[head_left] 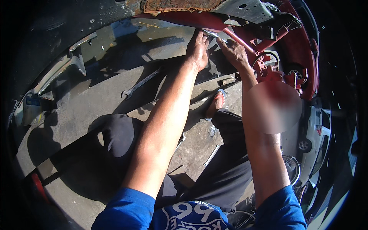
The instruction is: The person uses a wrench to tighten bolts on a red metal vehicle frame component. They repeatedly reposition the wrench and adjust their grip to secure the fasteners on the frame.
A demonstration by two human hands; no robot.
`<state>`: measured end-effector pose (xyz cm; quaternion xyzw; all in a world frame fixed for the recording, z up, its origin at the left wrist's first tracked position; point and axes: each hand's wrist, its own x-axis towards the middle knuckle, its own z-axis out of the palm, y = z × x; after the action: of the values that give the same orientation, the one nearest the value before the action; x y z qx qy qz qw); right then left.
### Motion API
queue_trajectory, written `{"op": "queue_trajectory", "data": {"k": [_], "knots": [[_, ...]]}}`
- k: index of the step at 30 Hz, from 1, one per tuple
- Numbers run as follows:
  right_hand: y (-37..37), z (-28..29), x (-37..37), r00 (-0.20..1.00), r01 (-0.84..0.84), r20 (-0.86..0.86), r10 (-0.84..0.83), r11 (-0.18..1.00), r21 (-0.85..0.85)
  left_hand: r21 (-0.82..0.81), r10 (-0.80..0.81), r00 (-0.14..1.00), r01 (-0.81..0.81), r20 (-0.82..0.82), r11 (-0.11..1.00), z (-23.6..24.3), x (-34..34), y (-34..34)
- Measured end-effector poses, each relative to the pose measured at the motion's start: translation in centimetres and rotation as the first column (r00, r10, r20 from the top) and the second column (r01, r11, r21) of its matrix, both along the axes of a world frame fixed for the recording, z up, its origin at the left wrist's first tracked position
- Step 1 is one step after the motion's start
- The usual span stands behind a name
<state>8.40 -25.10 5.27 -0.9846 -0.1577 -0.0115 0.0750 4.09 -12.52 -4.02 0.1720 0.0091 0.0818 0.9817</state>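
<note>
My left hand (197, 51) is raised at top centre, fingers closed on a silver metal tool (210, 33), likely a wrench, held below a red painted panel (191, 20). My right hand (235, 53) is beside it, fingers curled at the tool's other end. Just right of the hands are a red tube (243, 40) and bracket. Rusty metal (178, 5) and a perforated grey plate (255, 11) lie above the red panel. Where the tool's end sits is hard to make out.
A large open-end wrench (140, 85) lies left of my arms, a smaller one (211, 156) between my legs. A bent metal trim (61, 73) is at left, with a container (30, 109). A white car (314, 140) stands at right; my sandalled foot (217, 101) is below the hands.
</note>
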Motion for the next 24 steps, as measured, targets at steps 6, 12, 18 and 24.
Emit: {"op": "queue_trajectory", "data": {"k": [6,12,18,24], "knots": [[1.6,0.8,-3.6,0.989,0.135,0.059,-0.136,0.991,0.013,-0.056,0.036,0.996,-0.041,-0.084,0.998,0.4,1.2,0.1],[3.2,0.8,-10.2,0.957,0.289,0.031,-0.287,0.954,-0.075,-0.090,-0.141,0.983,0.131,-0.116,0.987,1.5,-0.7,2.3],[-0.4,1.0,-8.8,0.989,0.134,-0.085,-0.119,0.971,0.199,-0.132,-0.178,0.979,0.190,0.095,0.973,1.2,-1.6,3.2],[-4.4,-3.4,-4.3,0.842,0.526,-0.507,0.184,-0.487,0.697,-0.234,-0.113,0.982,0.146,0.151,0.961,0.8,-0.6,2.2]]}}
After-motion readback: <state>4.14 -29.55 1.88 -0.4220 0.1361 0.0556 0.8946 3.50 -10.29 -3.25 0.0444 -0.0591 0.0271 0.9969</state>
